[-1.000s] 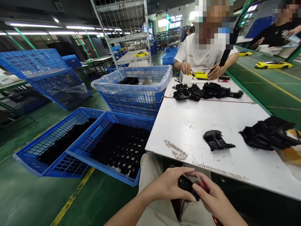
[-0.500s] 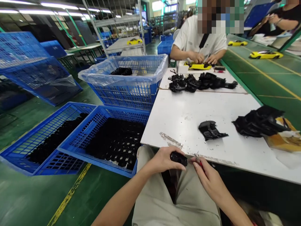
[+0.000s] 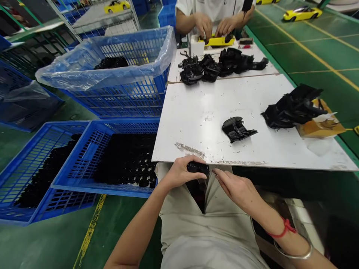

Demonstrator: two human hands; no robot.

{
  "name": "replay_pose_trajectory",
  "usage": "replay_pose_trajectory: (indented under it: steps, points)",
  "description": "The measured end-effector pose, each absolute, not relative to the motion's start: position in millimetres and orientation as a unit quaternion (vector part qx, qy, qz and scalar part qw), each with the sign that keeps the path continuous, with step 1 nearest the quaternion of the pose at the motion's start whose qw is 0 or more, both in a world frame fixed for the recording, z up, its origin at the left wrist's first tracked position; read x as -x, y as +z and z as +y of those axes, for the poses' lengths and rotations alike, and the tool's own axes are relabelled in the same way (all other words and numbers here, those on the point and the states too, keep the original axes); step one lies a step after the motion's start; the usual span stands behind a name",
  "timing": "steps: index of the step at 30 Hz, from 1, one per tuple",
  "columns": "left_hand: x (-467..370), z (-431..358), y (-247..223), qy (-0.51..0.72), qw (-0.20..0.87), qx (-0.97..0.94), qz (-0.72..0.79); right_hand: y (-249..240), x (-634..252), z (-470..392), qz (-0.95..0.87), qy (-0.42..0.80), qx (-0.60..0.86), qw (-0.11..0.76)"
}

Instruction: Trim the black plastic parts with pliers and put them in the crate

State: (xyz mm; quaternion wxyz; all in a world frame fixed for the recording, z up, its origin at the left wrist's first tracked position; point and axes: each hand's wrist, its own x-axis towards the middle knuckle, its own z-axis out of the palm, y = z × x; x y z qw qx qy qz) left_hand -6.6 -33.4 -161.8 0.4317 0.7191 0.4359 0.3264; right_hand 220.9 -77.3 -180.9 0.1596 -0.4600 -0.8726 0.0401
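My left hand is closed round a small black plastic part, held over my lap just off the table's front edge. My right hand is closed close to the right end of that part, its back turned up. The small red-handled tool with a metal tip, seen earlier in this hand, is now mostly hidden by the fingers. Beyond the hands, a black moulded car interior piece lies alone on the white table. Small dark scraps are scattered around it.
Black parts are heaped at right beside a yellow-brown box. Blue crates of black parts stand at left, below a plastic-lined crate. Across the table, a co-worker's hands work on a yellow toy car.
The view has tipped downward and shifted. My right hand has turned over, so the tool's red handle no longer shows. My left hand keeps hold of the black part.
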Motion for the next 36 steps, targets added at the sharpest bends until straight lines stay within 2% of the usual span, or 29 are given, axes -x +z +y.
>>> replay_pose_trajectory:
  steps: [4,9,13,30,36]
  points:
    - [7,-30,-165,0.324,0.448,-0.713,0.431,-184,-222,-73,-0.887,-0.039,0.440,0.133]
    - [8,-29,-165,0.313,0.467,-0.708,0.428,-183,-222,-69,-0.895,-0.055,0.431,0.100]
    - [9,-27,-160,0.291,0.493,-0.697,0.431,-180,-222,-67,-0.898,-0.076,0.418,0.111]
    - [8,-26,-157,0.270,0.498,-0.691,0.449,-177,-224,-65,-0.911,-0.080,0.400,0.058]
    - [7,-26,-156,0.271,0.500,-0.689,0.450,-178,-219,-65,-0.904,-0.063,0.422,0.012]
